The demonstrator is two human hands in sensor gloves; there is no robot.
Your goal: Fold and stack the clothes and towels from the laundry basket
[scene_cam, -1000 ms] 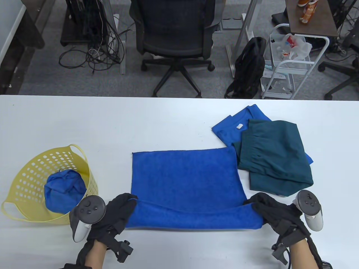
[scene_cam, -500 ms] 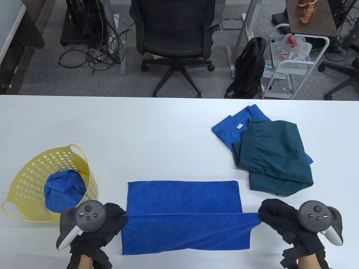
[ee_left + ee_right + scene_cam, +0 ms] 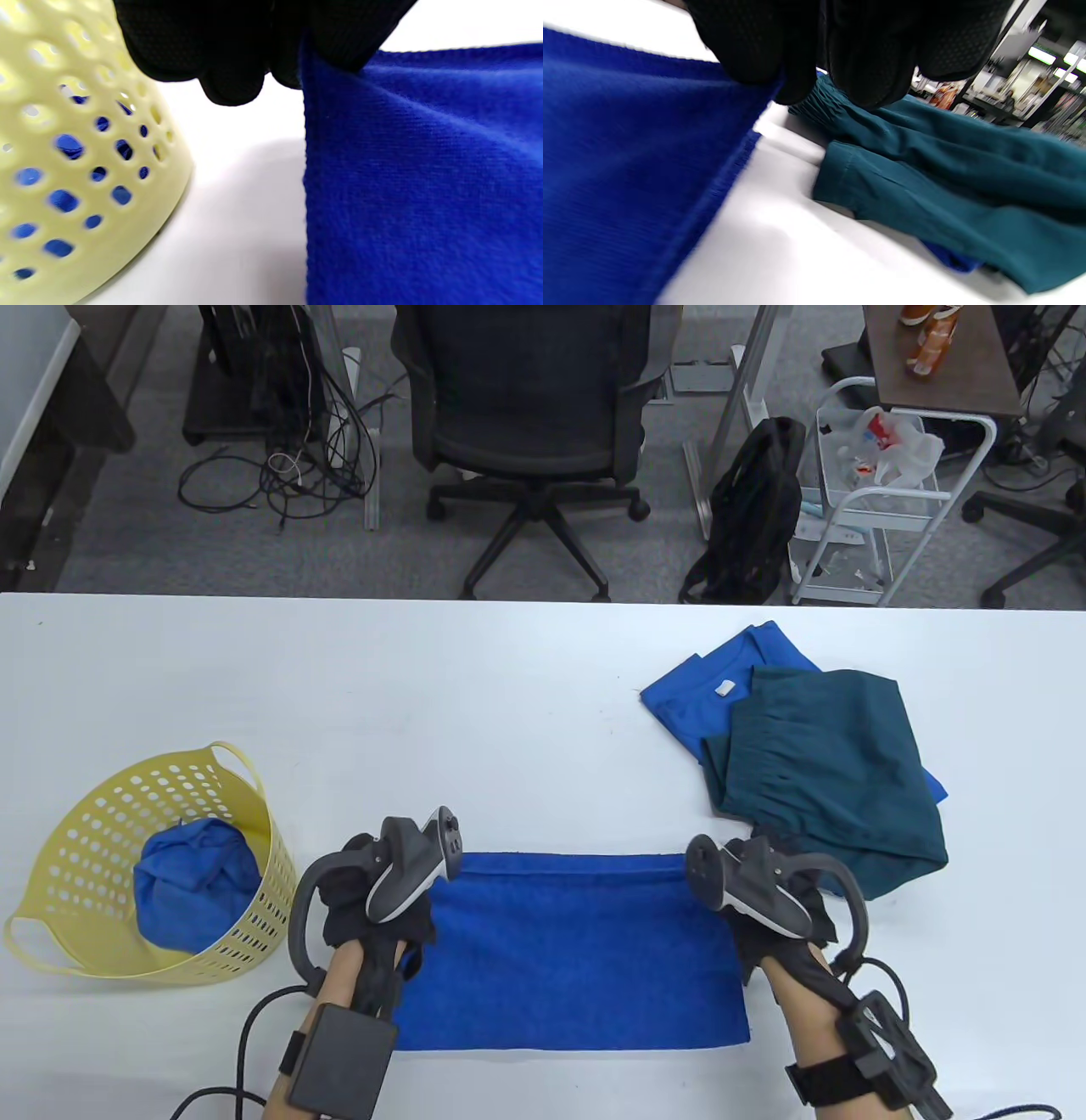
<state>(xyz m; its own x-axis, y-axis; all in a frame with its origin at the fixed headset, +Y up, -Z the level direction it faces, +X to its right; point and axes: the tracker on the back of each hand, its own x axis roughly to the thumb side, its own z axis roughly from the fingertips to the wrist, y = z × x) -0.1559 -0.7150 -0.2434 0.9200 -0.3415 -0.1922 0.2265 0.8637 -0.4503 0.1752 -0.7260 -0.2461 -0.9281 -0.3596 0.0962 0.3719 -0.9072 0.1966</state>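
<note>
Both grips pinch: my left hand (image 3: 377, 899) and right hand (image 3: 768, 899) each hold a far corner of the blue towel (image 3: 568, 950), doubled flat on the counter (image 3: 475, 704) so its edges meet. Basket (image 3: 51, 848) just left, folded stack (image 3: 827, 768) touching right; open room lies ahead.
</note>
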